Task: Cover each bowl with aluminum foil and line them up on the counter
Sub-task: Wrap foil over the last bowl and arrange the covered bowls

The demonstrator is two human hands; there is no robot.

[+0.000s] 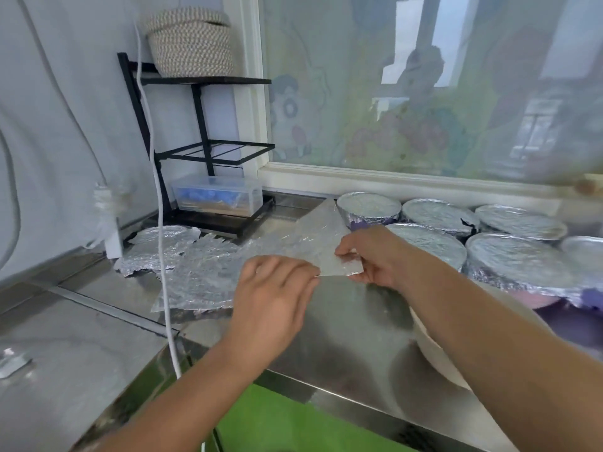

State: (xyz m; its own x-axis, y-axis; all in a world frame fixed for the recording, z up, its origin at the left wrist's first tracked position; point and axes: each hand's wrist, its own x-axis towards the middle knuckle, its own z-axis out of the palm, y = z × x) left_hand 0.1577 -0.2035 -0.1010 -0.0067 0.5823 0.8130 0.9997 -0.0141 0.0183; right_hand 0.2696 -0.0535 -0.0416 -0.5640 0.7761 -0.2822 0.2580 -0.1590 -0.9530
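From the head camera, both your hands are on one foil sheet (293,246), held just above the steel counter (352,321). Your left hand (274,288) has its fingers curled and pinches the sheet's near edge. Your right hand (368,259) pinches the near right corner between thumb and fingertips. The sheet rises away from you to a far corner that ends just beside the nearest covered bowl.

Six foil-covered bowls sit at the right, close together under the window (424,86). Three stand in the back row (368,207) (437,213) (518,221) and three in front (427,239) (512,259) (584,252), the last cut off by the frame. A white bowl (434,347) with no foil rests near the counter's front edge, largely hidden under your right forearm.

To the left of the held sheet lies a crumpled foil pile (182,256), flat on the counter. A white cable (163,223) hangs down in front of that pile and crosses it, running on past your left forearm. Behind it stands a black rack (202,148) with a woven basket (191,42) on top and a clear plastic box (217,195) at its base. A small foil scrap (13,362) lies at the far left.
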